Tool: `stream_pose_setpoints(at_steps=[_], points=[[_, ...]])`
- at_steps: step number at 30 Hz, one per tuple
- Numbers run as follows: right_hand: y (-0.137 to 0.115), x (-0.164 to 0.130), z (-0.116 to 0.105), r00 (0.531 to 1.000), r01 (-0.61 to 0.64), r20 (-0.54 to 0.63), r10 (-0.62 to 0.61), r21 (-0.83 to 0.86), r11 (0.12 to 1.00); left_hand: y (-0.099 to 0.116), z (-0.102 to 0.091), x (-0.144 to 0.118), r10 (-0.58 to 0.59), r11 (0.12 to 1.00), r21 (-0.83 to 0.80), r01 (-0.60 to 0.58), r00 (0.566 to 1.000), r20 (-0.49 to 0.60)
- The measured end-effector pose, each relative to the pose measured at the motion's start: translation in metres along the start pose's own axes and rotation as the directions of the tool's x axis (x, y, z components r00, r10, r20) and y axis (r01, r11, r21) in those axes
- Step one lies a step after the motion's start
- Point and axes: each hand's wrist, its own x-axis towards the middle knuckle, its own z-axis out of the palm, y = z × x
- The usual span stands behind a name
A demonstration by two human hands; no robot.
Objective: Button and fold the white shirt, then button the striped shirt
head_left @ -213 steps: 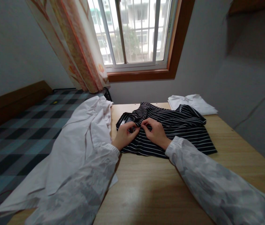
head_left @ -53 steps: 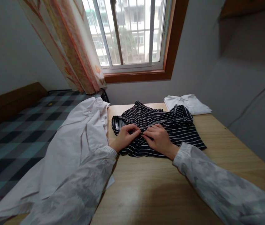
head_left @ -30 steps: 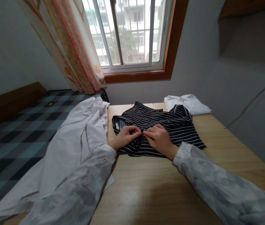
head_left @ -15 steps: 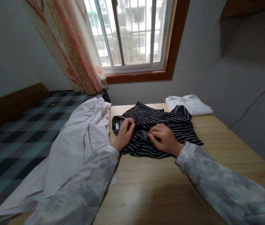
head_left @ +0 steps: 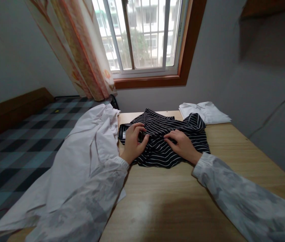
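The black shirt with white stripes (head_left: 167, 141) lay bunched on the far half of the wooden table (head_left: 172, 201), below the window (head_left: 142, 37). The left hand (head_left: 133, 143) rested on the shirt's left part beside the collar, fingers curled and closed on a fold of the fabric between thumb and fingertips. The right hand (head_left: 182, 145) lay flat on the shirt's middle, fingers extended and pressed onto the cloth without gripping it. The 2 hands were near each other but apart. A loose white garment (head_left: 81, 158) hung over the table's left edge, just beside the left hand. A folded white shirt (head_left: 205, 112) lay at the table's far right corner, touching the striped shirt's edge. A checked bed cover (head_left: 18, 141) lay at left.
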Motion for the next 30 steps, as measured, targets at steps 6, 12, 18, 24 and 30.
stream_pose_setpoints(at_steps=[6,12,18,24,30], points=[[-0.013,-0.002,-0.002,0.99,0.141,-0.014,-0.141,-0.014,0.99,0.014,0.007,-0.005,0.05,0.994,-0.109,-0.01,0.927,0.372],[-0.015,-0.002,-0.001,0.987,0.149,-0.046,-0.155,-0.109,0.983,0.0,0.018,-0.007,-0.008,0.971,-0.209,0.112,0.896,0.443],[-0.018,-0.003,-0.001,0.99,0.123,-0.052,-0.13,-0.124,0.985,-0.003,0.019,-0.006,0.025,0.972,-0.216,0.089,0.879,0.475],[-0.019,-0.003,-0.003,0.99,0.103,-0.087,-0.114,-0.118,0.988,-0.001,0.017,-0.002,-0.038,0.935,-0.276,0.221,0.84,0.542],[-0.018,-0.003,-0.004,0.985,0.112,-0.112,-0.128,-0.135,0.984,-0.001,0.016,-0.003,-0.029,0.924,-0.301,0.234,0.83,0.557]])
